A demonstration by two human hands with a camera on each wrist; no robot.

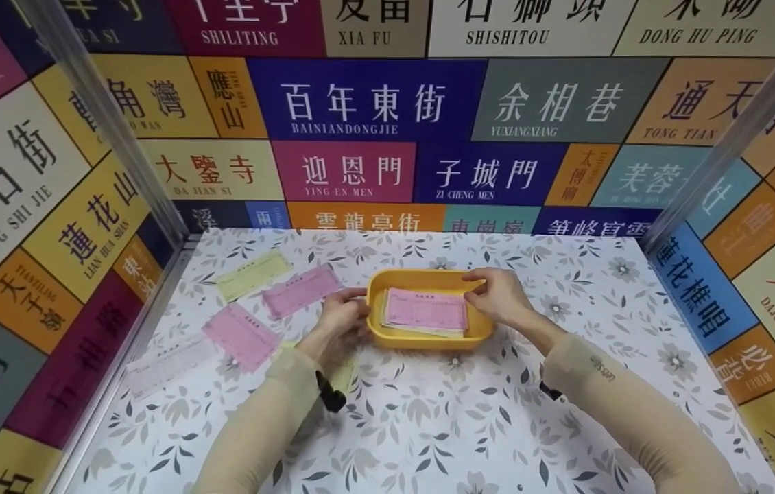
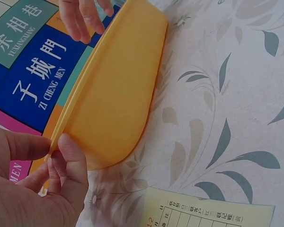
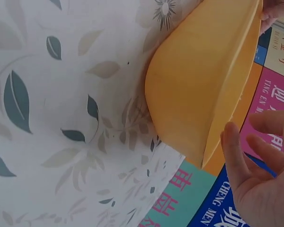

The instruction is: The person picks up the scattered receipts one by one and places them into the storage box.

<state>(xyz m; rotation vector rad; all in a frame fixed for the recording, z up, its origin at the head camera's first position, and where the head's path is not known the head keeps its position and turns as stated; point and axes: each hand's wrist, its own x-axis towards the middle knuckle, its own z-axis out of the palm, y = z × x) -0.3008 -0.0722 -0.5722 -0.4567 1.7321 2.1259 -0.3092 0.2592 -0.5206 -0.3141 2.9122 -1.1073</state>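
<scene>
On the floral tabletop (image 1: 422, 439): yellow tray (image 1: 428, 341), paper slips (image 1: 426, 311) inside. Left hand (image 1: 342, 317) pinches its left end; right hand (image 1: 501, 298) loosely spread at the right, contact unclear. Probably light, stiff, slick plastic; hold both ends.

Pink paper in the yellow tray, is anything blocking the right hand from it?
Nothing visible does: the right hand is at the right end of the yellow tray, and nothing lies on the pink paper.

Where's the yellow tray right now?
In the head view, the yellow tray is on the floral tabletop, between the left hand and the right hand, right of the scattered paper slips.
</scene>
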